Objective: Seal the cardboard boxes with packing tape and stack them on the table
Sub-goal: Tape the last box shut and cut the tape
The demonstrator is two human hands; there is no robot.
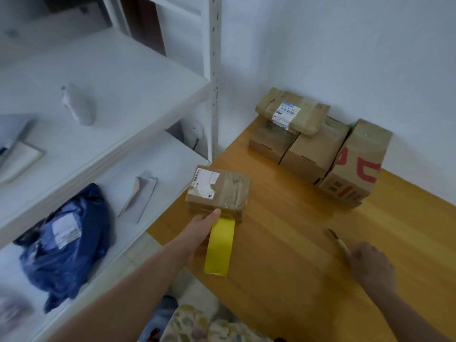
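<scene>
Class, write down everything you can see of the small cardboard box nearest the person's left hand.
The small cardboard box is brown and squat, closed, its top wrapped in glossy, wrinkled clear tape, with a torn white label on the left part. It sits flat on the wooden table by the white shelf, apart from the stacked boxes. The left hand, holding a yellow tape roll, touches its near edge.

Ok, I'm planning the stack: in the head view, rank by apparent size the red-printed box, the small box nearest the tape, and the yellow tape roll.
1. red-printed box, though farthest away.
2. small box.
3. yellow tape roll, nearest the camera, so probably smaller still.
</scene>
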